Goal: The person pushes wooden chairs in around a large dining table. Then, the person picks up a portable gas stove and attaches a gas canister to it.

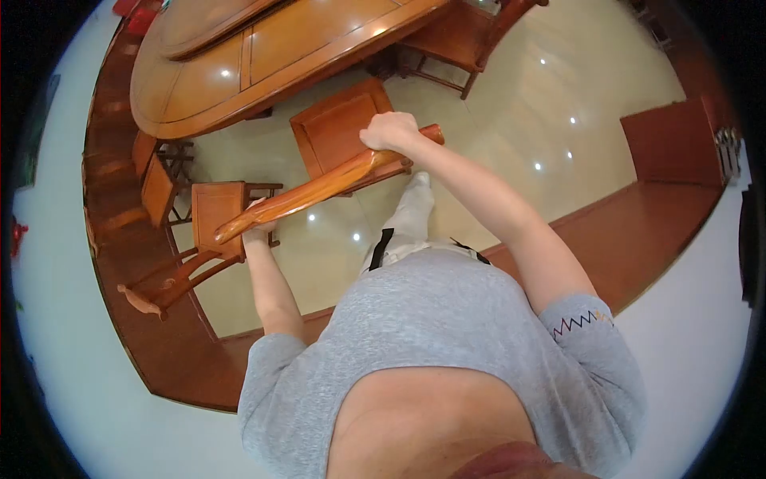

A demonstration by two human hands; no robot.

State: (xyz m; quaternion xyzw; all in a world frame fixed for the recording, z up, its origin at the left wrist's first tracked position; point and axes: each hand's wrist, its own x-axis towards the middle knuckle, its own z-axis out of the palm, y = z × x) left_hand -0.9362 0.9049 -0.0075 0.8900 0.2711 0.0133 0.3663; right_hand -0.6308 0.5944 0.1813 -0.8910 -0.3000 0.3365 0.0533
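Wooden chair point(327, 185) is gripped by its top rail point(295, 201) in your left hand point(260, 230) and right hand point(389, 130): hold looks done, release not yet, seat point(339, 120) outside the bench point(207, 88) edge.

This looks like a dining room, whether in a home or a restaurant I cannot tell. Beyond the left hand point(259, 227) and right hand point(388, 130), a large rounded desk point(295, 72) of polished wood bears a raised tier point(199, 28). Similar wooden chairs point(219, 203) stand around and below both hands, on glossy pale floor point(511, 136); reddish-brown panelling point(614, 231) skirts the white walls point(678, 319).
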